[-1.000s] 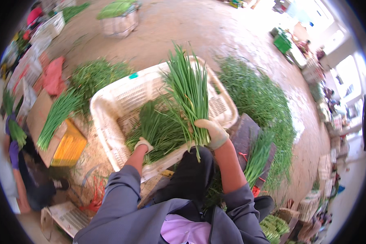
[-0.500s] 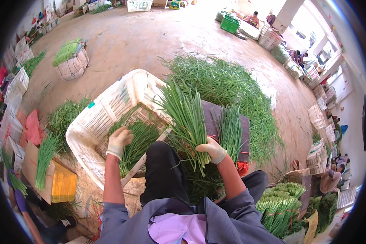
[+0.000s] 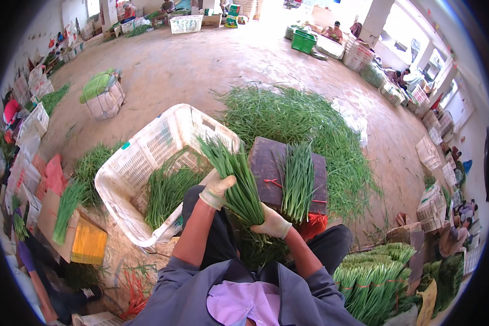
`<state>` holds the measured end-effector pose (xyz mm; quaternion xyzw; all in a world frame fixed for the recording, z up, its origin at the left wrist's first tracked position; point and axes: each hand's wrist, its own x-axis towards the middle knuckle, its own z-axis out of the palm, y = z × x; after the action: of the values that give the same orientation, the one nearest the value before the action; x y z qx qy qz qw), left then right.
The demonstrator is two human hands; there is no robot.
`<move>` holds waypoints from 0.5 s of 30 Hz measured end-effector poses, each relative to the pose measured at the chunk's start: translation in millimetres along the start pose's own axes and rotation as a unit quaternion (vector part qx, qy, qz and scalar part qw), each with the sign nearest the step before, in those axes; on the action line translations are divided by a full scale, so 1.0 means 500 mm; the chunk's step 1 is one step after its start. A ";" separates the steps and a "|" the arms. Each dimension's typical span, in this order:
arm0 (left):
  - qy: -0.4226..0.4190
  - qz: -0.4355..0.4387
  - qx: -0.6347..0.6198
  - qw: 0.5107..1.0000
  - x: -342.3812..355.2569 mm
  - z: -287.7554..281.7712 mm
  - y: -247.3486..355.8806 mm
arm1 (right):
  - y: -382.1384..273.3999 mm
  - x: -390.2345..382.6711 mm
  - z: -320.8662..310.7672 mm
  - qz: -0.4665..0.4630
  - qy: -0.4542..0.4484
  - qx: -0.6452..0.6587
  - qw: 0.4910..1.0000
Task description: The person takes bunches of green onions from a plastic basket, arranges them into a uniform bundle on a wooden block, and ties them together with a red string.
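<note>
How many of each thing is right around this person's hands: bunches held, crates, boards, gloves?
Held bunch: 1
Bunch on board: 1
White crate: 1
Dark board: 1
Gloved hands: 2, left hand, right hand
Total: 6

L grip (image 3: 216,190) pale glove | R grip (image 3: 271,223) pale glove | grey top, sleeves rolled | black trousers
</note>
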<state>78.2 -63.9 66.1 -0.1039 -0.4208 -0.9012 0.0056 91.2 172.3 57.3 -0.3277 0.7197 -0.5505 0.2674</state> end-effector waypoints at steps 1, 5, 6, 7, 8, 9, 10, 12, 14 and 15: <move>-0.015 0.019 0.035 0.999 0.012 0.019 -0.001 | 0.009 -0.006 0.001 0.004 0.008 -0.039 0.999; 0.108 -0.031 0.076 0.991 -0.004 0.030 -0.014 | 0.006 -0.008 -0.013 0.044 -0.085 -0.145 0.985; 0.157 0.009 0.068 0.985 -0.009 0.033 -0.039 | 0.015 -0.006 -0.024 0.016 -0.064 -0.212 0.975; 0.132 -0.014 0.110 0.985 -0.010 0.053 -0.041 | 0.039 -0.005 -0.055 -0.011 -0.015 -0.164 0.986; 0.116 0.004 0.145 0.983 -0.019 0.072 -0.055 | 0.041 -0.009 -0.072 -0.004 0.056 -0.096 0.994; 0.095 -0.009 0.226 0.969 -0.041 0.071 -0.065 | -0.028 -0.005 -0.067 -0.005 0.082 -0.144 0.986; 0.048 0.058 0.300 0.951 -0.038 0.110 -0.078 | -0.030 -0.006 -0.075 -0.023 0.111 -0.050 0.992; -0.032 0.135 0.398 0.907 -0.027 0.124 -0.153 | -0.005 0.004 -0.061 -0.067 0.176 0.028 0.982; 0.006 0.093 0.495 0.864 -0.034 0.150 -0.174 | 0.000 0.024 -0.047 -0.101 0.217 -0.048 0.970; -0.005 0.026 0.518 0.855 -0.034 0.154 -0.169 | -0.008 0.033 -0.039 -0.098 0.212 -0.049 0.971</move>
<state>100.7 48.0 46.9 -0.1013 -0.8242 -0.5515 0.0796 66.8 171.0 65.6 -0.2848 0.7504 -0.5953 0.0375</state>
